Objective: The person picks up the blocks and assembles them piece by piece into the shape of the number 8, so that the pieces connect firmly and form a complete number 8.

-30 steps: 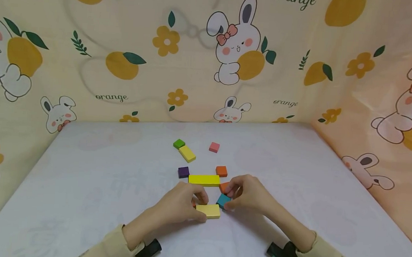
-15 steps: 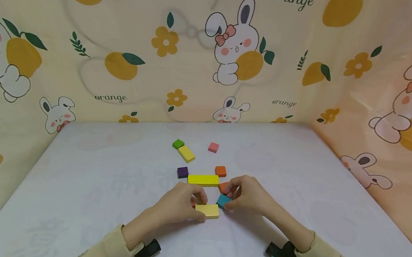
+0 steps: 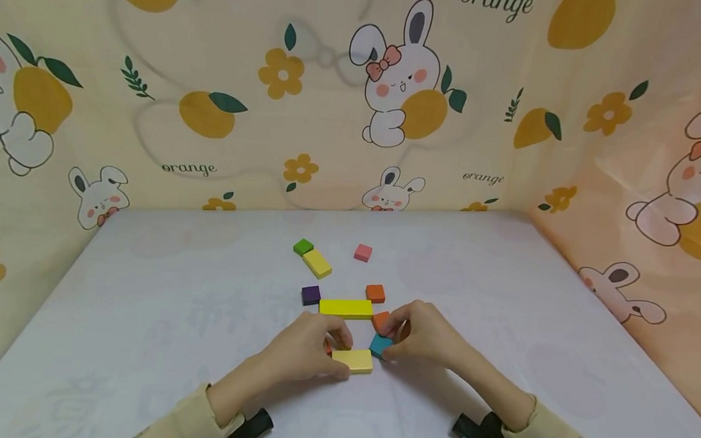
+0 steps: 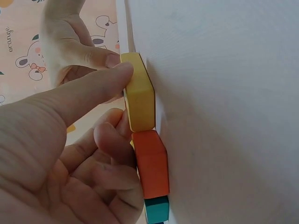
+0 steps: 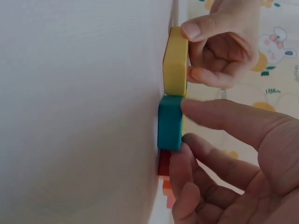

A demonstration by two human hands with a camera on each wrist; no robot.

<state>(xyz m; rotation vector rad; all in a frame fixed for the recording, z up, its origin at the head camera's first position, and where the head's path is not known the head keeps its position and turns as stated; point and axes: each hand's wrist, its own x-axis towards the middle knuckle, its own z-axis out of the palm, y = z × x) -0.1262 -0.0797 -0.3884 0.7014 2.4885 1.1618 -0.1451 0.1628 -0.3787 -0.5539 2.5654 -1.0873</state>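
My left hand (image 3: 303, 347) pinches a pale yellow block (image 3: 358, 361), its thumb on the near side and fingertips behind. Beside that block, partly covered by the left fingers, lies an orange-red block (image 4: 152, 163); a teal block (image 4: 157, 211) follows it in the left wrist view. My right hand (image 3: 428, 334) holds a small blue block (image 3: 379, 345) between thumb and fingertips, at the right end of the pale yellow one. An orange block (image 3: 380, 321) touches or nearly touches the right fingertips. Behind the hands lies a long bright yellow block (image 3: 345, 308).
Farther back on the white table (image 3: 203, 270) are a purple block (image 3: 311, 295), another orange block (image 3: 375, 293) and a pink block (image 3: 363, 252). A green block (image 3: 303, 247) adjoins a yellow block (image 3: 317, 264). A patterned cloth (image 3: 241, 138) stands behind the table.
The blue block has shifted very slightly to the right under the right fingers. Both hands stay almost where they were, and the other blocks keep their places.
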